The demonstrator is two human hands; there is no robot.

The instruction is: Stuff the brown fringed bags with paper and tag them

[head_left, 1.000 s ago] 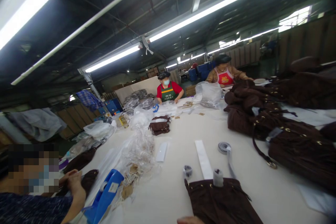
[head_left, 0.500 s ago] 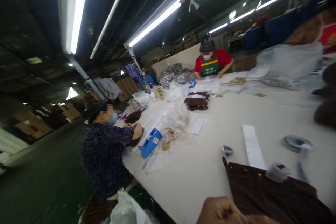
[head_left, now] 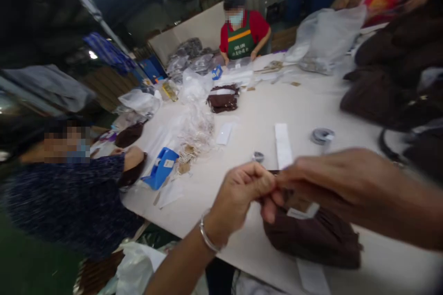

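Note:
My left hand [head_left: 247, 189], a silver bangle at its wrist, is closed in a pinch in front of me. Its fingertips meet those of my right hand [head_left: 325, 179], which reaches in from the right with fingers pressed together. Whatever lies between the fingertips is too small and blurred to make out. Just below both hands a dark brown fabric bag [head_left: 311, 242] rests at the table's near edge. On it lies a brown and white tag [head_left: 302, 211], partly covered by my right hand.
A blue tape dispenser [head_left: 161, 168] stands left, beside tangled strings with tags [head_left: 188, 159]. A white strip [head_left: 283, 145] and a grey roll [head_left: 322, 136] lie beyond my hands. Brown bags [head_left: 380, 73] are heaped right. Co-workers sit left [head_left: 69, 193] and opposite [head_left: 244, 37].
My view has swung down and to the right. Both hands have come up into full view, fingertips together above the brown bag, which now looks bunched rather than spread flat.

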